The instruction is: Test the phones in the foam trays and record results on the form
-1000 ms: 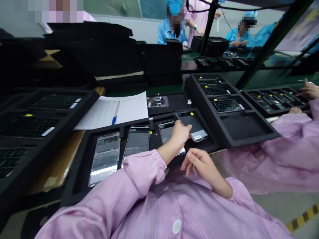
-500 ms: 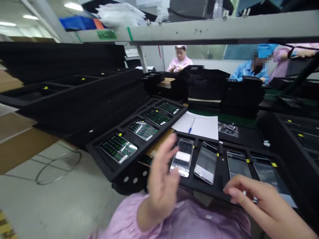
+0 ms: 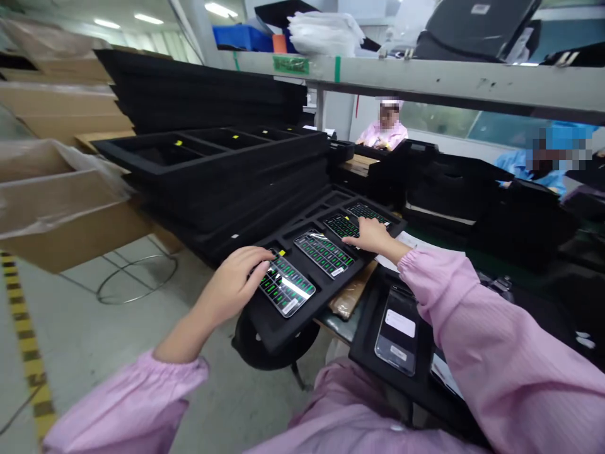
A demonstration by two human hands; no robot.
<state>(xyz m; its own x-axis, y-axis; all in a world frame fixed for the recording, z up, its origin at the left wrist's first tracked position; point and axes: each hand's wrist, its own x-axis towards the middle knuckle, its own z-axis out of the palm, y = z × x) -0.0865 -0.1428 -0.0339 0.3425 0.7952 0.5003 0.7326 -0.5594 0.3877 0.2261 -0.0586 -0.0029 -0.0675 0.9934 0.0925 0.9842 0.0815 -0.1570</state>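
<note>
Both hands moved since last frame, now at centre-frame tray (image 3: pixel 271 329): left hand (image 3: pixel 230 285) on lower phone (image 3: pixel 289 287), right hand (image 3: pixel 373 235) over upper phone (image 3: pixel 339 227). Can't tell if either grips.

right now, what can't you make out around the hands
In the head view:
Nearest green-patterned phone: partly covered by the left hand.
Its white label: print too small to read.
Third-nearest green-patterned phone: partly covered by the right hand.
Paper: partly behind the right sleeve.

Open cardboard box (image 3: pixel 75 243) lined with plastic, yellow-and-black floor tape (image 3: pixel 29 343), blue bin (image 3: pixel 241 38) on shelf (image 3: pixel 406 75)
</note>
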